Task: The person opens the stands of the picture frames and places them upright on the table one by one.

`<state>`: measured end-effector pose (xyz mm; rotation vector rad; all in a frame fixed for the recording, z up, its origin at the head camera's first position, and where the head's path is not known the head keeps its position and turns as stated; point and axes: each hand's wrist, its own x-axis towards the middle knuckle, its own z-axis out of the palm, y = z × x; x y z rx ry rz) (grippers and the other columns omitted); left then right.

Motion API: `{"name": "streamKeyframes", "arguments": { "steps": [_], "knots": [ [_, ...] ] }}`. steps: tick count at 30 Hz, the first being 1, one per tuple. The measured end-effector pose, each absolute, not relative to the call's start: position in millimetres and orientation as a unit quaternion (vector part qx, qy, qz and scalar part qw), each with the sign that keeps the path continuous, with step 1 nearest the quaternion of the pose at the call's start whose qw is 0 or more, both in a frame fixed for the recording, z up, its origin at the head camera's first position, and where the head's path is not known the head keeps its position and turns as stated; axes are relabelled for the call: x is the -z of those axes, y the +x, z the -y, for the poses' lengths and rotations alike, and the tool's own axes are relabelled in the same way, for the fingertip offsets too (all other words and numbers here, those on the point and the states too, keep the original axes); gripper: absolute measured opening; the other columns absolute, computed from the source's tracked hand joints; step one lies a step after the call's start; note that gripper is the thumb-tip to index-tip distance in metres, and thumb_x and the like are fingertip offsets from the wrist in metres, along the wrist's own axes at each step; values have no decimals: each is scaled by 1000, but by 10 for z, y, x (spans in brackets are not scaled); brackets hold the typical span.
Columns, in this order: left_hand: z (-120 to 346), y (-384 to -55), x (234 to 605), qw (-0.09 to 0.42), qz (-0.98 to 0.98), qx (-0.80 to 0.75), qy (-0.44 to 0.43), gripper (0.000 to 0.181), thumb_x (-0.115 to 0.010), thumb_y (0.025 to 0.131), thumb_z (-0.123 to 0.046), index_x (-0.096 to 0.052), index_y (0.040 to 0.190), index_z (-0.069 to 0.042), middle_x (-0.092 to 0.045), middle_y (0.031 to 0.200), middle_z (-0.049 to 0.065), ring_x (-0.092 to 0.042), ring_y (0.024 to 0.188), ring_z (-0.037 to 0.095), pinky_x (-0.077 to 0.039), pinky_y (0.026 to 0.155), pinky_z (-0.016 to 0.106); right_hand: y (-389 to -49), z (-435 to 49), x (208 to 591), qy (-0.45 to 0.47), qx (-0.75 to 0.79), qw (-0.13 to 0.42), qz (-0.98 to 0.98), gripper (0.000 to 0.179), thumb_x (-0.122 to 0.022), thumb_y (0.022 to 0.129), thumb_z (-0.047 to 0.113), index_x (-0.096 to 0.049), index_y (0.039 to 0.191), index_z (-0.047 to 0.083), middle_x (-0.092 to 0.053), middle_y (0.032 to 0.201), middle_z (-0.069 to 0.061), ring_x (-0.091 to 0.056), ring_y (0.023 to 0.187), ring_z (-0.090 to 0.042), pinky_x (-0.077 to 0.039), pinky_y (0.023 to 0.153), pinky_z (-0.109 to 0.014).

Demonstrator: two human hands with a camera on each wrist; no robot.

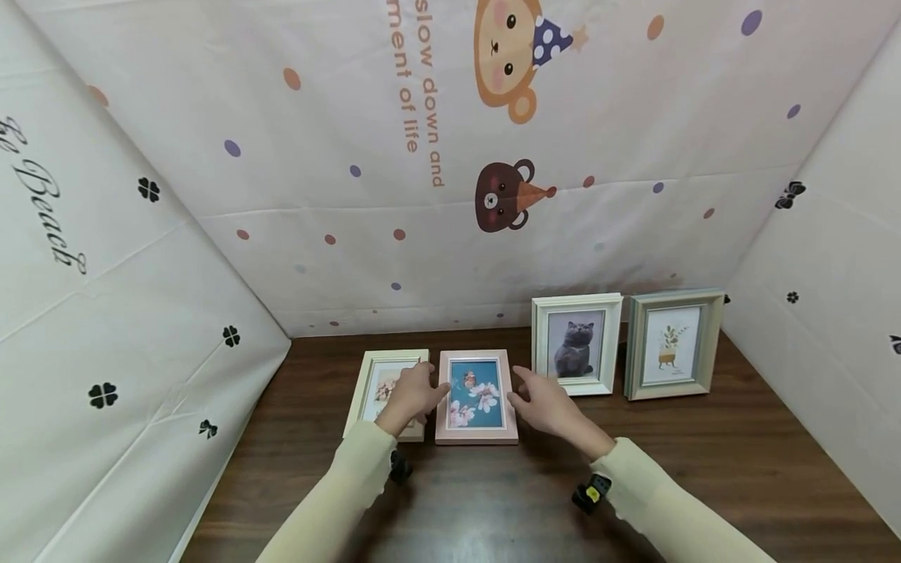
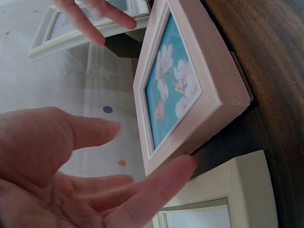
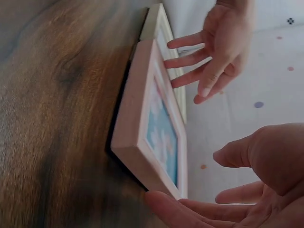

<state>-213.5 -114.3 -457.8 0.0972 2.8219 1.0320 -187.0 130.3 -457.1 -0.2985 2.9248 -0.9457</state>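
Note:
A pink picture frame (image 1: 475, 397) with a photo of white-pink blossoms on blue lies face up on the table. My left hand (image 1: 414, 393) is at its left side, over the right part of a cream picture frame (image 1: 358, 399) that lies beside it. Across from it, my right hand (image 1: 547, 400) hovers by the right edge of the pink frame. In the left wrist view the left hand's fingers are spread, one fingertip right at the pink frame's side. The right wrist view has the right fingers loosely extended near the pink frame's corner, gripping nothing.
At the back right stand a white picture frame (image 1: 579, 344) with a grey cat photo and a grey-green picture frame (image 1: 673, 344) with a plant print. Printed cloth walls (image 1: 338, 266) enclose the dark wooden table (image 1: 493, 500) at the back and both sides.

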Motion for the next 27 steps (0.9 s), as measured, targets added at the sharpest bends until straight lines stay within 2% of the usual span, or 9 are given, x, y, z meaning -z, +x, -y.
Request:
{"name": "streamKeyframes", "arguments": {
  "steps": [2,8,11,13,16,19,21,24,27],
  "knots": [
    [1123,-2159,4582,87,-940,-330,27,50,-70,99,-25,-57,131,11,-68,103,29,-66,47,27,-56,44,39,-1898,-1264,4611,-90,299,42,-949,58,-69,98,18,-48,147,-6,-73,107,-19,-68,78,-21,-57,67,-39],
    [1066,-2239,4590,128,-942,-309,-12,34,-71,99,-27,-63,98,6,-65,83,21,-68,47,25,-57,48,38,-1929,-1181,4703,-82,289,49,-952,63,-71,98,21,-46,149,-5,-68,123,-26,-59,55,-13,-49,52,-30],
    [1050,-2264,4602,139,-943,-300,-21,33,-71,99,-27,-62,93,4,-65,80,20,-67,46,24,-58,49,37,-1941,-1163,4749,-80,293,50,-951,64,-71,98,20,-44,151,-3,-72,111,-25,-55,41,-12,-47,44,-29],
    [1037,-2274,4610,143,-943,-301,-25,33,-71,98,-26,-63,92,5,-65,78,20,-67,45,24,-58,49,38,-1951,-1154,4775,-80,294,51,-951,64,-71,97,19,-44,152,-3,-73,105,-24,-55,38,-13,-47,42,-30],
    [1014,-2285,4622,143,-939,-311,-36,32,-73,97,-24,-64,96,7,-65,77,21,-67,45,27,-57,47,40,-1968,-1142,4804,-85,285,48,-954,65,-72,97,19,-45,151,-3,-72,111,-24,-63,50,-16,-53,51,-33],
    [993,-2302,4643,136,-938,-317,-43,33,-75,96,-22,-66,102,9,-66,80,21,-66,45,29,-56,45,40,-1981,-1133,4828,-92,271,42,-957,65,-74,96,20,-46,149,-5,-67,128,-25,-70,77,-24,-59,71,-41],
    [981,-2314,4667,131,-939,-315,-42,33,-76,95,-22,-67,104,9,-67,81,20,-66,45,28,-56,43,40,-1990,-1127,4854,-98,259,35,-960,64,-75,95,20,-48,147,-6,-66,130,-24,-69,96,-29,-58,84,-46],
    [965,-2332,4707,122,-943,-308,-31,33,-78,94,-21,-68,103,9,-66,78,20,-65,44,27,-54,41,38,-1999,-1114,4888,-103,248,30,-963,64,-76,94,21,-49,146,-6,-68,125,-24,-69,105,-35,-57,90,-52],
    [949,-2341,4739,112,-948,-297,-17,33,-79,92,-19,-67,103,9,-66,77,20,-63,41,27,-52,38,37,-2005,-1100,4921,-110,233,19,-966,62,-78,93,21,-52,143,-5,-71,116,-22,-70,99,-35,-58,84,-52]
  ]
}}
